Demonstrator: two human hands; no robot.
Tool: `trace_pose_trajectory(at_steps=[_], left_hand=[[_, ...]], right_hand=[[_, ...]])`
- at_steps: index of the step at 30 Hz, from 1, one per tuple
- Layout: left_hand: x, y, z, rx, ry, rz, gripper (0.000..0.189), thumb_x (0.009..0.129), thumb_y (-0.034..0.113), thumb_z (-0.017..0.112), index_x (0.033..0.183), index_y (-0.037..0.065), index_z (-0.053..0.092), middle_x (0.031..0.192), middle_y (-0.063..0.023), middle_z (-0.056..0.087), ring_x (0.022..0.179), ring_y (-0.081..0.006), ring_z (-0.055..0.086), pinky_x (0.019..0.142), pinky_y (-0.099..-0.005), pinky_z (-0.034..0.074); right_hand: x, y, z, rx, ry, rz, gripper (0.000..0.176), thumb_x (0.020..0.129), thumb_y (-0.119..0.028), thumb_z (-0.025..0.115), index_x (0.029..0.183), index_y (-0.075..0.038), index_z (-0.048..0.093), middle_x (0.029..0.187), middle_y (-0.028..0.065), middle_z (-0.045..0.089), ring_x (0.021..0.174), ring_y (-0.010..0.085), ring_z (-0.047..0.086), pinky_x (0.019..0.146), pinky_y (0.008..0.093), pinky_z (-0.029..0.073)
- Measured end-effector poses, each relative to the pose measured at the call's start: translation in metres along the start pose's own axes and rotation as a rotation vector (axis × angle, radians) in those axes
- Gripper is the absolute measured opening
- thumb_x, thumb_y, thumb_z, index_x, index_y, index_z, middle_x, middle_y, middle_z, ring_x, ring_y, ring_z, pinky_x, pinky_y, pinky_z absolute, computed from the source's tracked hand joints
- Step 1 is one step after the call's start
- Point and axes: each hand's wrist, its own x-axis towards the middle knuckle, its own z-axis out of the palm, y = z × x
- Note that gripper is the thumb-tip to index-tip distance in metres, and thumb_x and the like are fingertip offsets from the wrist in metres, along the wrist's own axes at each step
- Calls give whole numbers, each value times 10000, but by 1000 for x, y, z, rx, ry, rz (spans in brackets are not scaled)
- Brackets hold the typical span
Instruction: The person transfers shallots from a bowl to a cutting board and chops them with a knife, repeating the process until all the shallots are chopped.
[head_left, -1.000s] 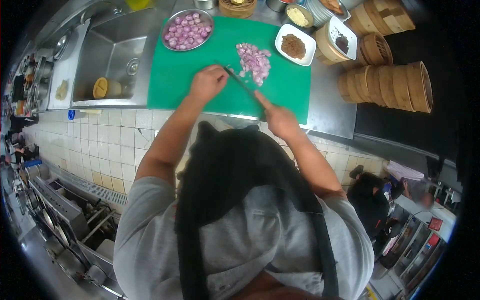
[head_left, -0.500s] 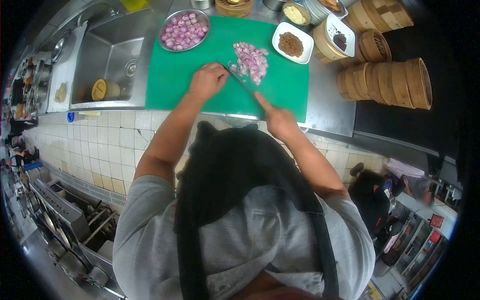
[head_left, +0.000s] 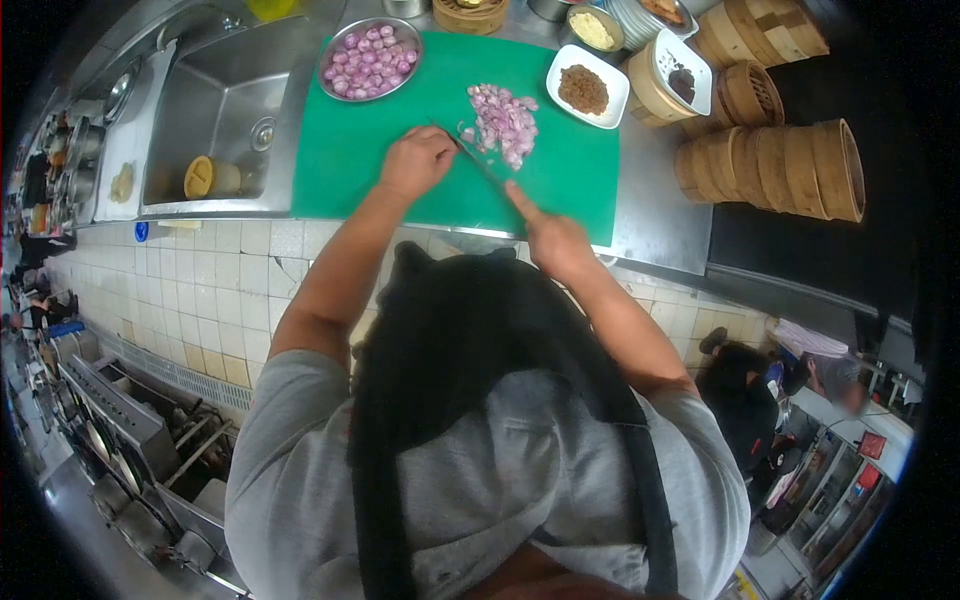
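Observation:
My right hand (head_left: pixel 557 240) is closed around the handle of a knife (head_left: pixel 482 167), index finger stretched along its back. The blade slants up and left to the fingers of my left hand (head_left: pixel 420 160), which are curled down on a green cutting board (head_left: pixel 360 160); what lies under them is hidden. Sliced shallots (head_left: pixel 503 122) are heaped just beyond the blade, with small bits beside it. A metal bowl of whole peeled shallots (head_left: pixel 368 60) stands at the board's far left corner. By the far right corner sits a white dish (head_left: pixel 620 108) of brown minced food (head_left: pixel 583 90).
A steel sink (head_left: pixel 215 110) with a yellow-lidded container (head_left: pixel 200 178) adjoins the board's left side. Bamboo steamers (head_left: pixel 770 165) and another white dish (head_left: pixel 682 75) stand right. Behind the board are a yellow-filled bowl (head_left: pixel 592 28) and a small steamer (head_left: pixel 470 15). People (head_left: pixel 740 400) are at the lower right.
My right hand and the knife handle have shifted very slightly left. My left hand is in nearly the same place. At the lower right, a person has moved a little.

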Motion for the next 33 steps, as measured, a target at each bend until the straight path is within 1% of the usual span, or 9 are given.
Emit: trace_pose_trajectory(at_steps=[4, 7, 13, 16, 19, 22, 25, 31, 33], left_hand=[[-1, 0, -3, 33, -37, -18, 32, 857, 122, 777, 890, 122, 776, 1004, -30, 766, 942, -290, 742, 825, -417, 626], [1, 2, -6, 13, -87, 21, 95, 872, 101, 790, 966, 111, 792, 1041, -78, 782, 965, -312, 746, 848, -421, 621], [-1, 4, -3, -1, -46, -20, 115, 868, 124, 778, 976, 148, 811, 1077, -18, 774, 998, -276, 736, 868, -404, 623], [-3, 2, -3, -13, -47, -13, 91, 869, 122, 779, 956, 136, 799, 1066, -22, 770, 992, -282, 734, 860, -411, 621], [-3, 2, -2, -8, -39, -4, 66, 870, 122, 780, 936, 121, 786, 1048, -32, 767, 977, -291, 733, 852, -419, 619], [-3, 0, 0, 1, -27, 15, 59, 867, 123, 780, 925, 115, 780, 1036, -38, 767, 969, -296, 732, 854, -419, 617], [-2, -3, -1, 15, -61, 26, 61, 865, 127, 779, 924, 114, 781, 1032, -40, 770, 977, -295, 732, 856, -418, 617], [-2, -1, -6, 35, -77, 63, 98, 864, 78, 787, 961, 92, 778, 1051, -91, 785, 963, -318, 751, 854, -422, 620], [-2, 2, -10, 14, -67, 16, 105, 877, 80, 782, 979, 101, 782, 1057, -97, 787, 977, -316, 754, 853, -420, 622]], right_hand=[[4, 0, -6, 10, -91, 71, 803, 970, -38, 540, 1689, -330, 335, 1083, 294, 738, 964, 471, 728, 876, 558, 572], [6, 11, -1, 69, -64, 146, 726, 1058, -110, 522, 1704, -335, 279, 1216, 300, 716, 1082, 487, 691, 982, 571, 526], [3, 10, -4, 45, -42, 143, 765, 998, -48, 517, 1687, -327, 338, 1148, 304, 727, 1025, 494, 708, 928, 571, 549], [-5, 4, -11, 16, -31, 81, 742, 1029, -53, 523, 1694, -314, 321, 1188, 304, 718, 1033, 488, 701, 918, 573, 543], [-7, 0, -6, -50, 4, 12, 736, 1015, -35, 509, 1686, -295, 349, 1094, 303, 733, 957, 489, 710, 873, 581, 549], [-2, 1, 2, -49, -25, 42, 868, 896, 16, 557, 1685, -285, 357, 988, 294, 742, 885, 464, 733, 819, 556, 577], [2, 2, 2, -68, 7, 14, 884, 892, 14, 563, 1687, -306, 347, 1034, 282, 747, 884, 461, 735, 807, 552, 580], [10, 3, -17, 45, -72, 189, 785, 986, -20, 529, 1683, -328, 341, 1172, 286, 732, 1052, 474, 710, 940, 572, 546], [4, 8, -18, 83, 38, 72, 733, 1020, -54, 531, 1679, -325, 356, 1252, 292, 706, 1124, 478, 683, 994, 568, 523]])
